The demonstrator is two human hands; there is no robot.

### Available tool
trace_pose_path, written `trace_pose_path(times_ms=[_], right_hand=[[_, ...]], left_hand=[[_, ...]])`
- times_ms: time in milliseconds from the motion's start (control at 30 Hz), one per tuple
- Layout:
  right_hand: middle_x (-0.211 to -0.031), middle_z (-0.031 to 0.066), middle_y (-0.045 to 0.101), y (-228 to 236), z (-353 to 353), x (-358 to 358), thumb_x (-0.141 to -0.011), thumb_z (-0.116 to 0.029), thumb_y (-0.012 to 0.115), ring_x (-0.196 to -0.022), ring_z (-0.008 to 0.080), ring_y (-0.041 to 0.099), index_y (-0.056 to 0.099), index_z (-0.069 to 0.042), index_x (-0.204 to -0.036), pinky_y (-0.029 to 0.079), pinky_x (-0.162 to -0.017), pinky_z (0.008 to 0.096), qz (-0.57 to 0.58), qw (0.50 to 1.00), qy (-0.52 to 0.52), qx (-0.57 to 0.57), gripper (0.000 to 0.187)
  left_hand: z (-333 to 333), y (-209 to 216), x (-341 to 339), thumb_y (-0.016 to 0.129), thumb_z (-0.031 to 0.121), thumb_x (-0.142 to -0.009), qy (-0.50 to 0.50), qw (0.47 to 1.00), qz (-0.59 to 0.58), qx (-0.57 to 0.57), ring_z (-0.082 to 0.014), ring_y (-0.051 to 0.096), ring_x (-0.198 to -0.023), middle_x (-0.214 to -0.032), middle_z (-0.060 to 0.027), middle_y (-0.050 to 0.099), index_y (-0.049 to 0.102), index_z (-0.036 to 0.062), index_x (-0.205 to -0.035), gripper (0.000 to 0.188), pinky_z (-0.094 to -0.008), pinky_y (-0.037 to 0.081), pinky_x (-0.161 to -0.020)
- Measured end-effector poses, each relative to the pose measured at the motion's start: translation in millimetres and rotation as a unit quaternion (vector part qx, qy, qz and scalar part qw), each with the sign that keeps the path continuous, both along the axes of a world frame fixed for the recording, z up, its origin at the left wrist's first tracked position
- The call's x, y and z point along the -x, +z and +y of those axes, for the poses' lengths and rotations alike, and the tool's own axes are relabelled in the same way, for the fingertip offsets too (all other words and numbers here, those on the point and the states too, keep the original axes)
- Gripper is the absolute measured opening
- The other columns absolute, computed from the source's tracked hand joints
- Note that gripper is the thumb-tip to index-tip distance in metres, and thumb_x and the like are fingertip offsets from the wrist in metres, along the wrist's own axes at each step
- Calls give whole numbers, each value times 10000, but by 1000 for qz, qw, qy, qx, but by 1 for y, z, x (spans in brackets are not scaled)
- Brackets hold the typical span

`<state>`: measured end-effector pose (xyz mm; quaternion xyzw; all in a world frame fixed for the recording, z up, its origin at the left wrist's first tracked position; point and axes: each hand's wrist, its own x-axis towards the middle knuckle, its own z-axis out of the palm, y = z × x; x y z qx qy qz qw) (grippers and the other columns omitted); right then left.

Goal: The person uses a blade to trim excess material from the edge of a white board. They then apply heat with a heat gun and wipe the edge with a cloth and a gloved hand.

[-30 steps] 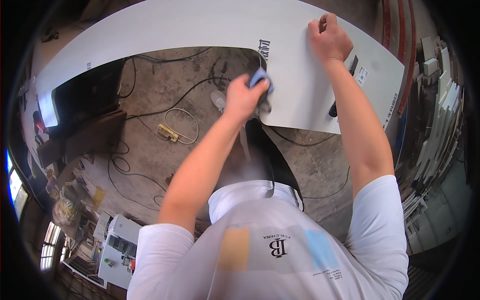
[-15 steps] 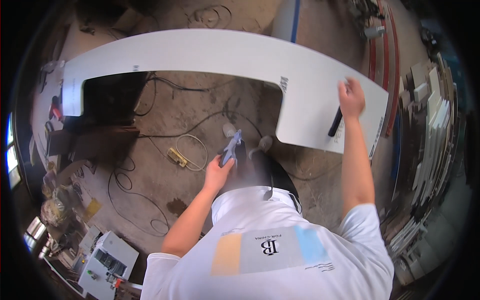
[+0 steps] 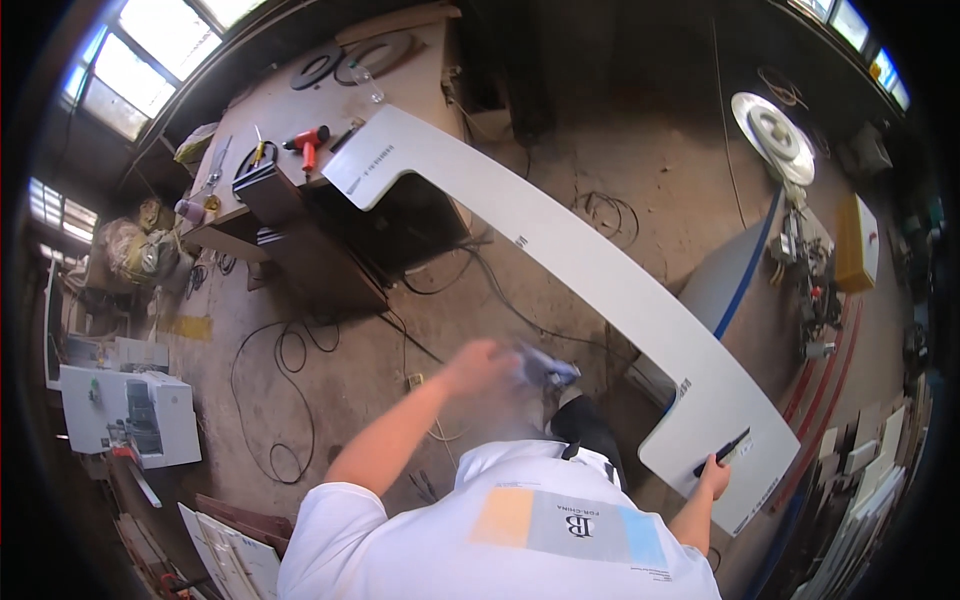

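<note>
A long white curved panel (image 3: 620, 300) with a cut-out inner edge spans from the far left to the near right. At its near right end, my right hand (image 3: 712, 482) is closed round the near end of a slim black stick-shaped tool (image 3: 730, 448), which points away over the panel's face. My left hand (image 3: 478, 368) is blurred, in front of my body and apart from the panel. It grips a grey-blue, plier-like hand tool (image 3: 550, 371), whose exact kind I cannot make out.
A workbench (image 3: 400, 75) at the far left bears a red heat gun (image 3: 308, 143) and ring-shaped parts. Dark boards (image 3: 310, 240) stand below its edge. Black cables (image 3: 280, 370) loop over the floor. A grey machine (image 3: 135, 410) stands at left; stacked strips (image 3: 860, 480) lie at right.
The view has swung left, so the panel now slants across it. My left hand has moved forward with its tool. The black tool pointed toward me and now points away.
</note>
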<state>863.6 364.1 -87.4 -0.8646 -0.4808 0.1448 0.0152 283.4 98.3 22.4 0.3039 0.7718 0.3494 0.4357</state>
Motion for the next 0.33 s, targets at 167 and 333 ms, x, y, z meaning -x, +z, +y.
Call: trace_pose_path(times_ms=[167, 333], right_hand=[[-976, 144, 758, -10, 22, 23, -879, -429, 720, -917, 293, 722, 712, -10, -1034, 550, -867, 428, 44, 997, 11, -70, 447], [-948, 118, 751, -11, 57, 122, -945, -309, 749, -873, 261, 704, 731, -2, -1053, 555, -851, 377, 301, 930, 142, -159, 326]], left_hand=[[22, 122, 199, 700, 369, -999, 399, 863, -35, -308, -96, 585, -741, -869, 16, 648, 647, 88, -1109, 306, -292, 504, -667], [29, 164, 283, 648, 511, -1010, 428, 821, 83, -368, -222, 616, -1164, -1396, -97, 580, 420, 100, -1467, 656, -424, 517, -925]])
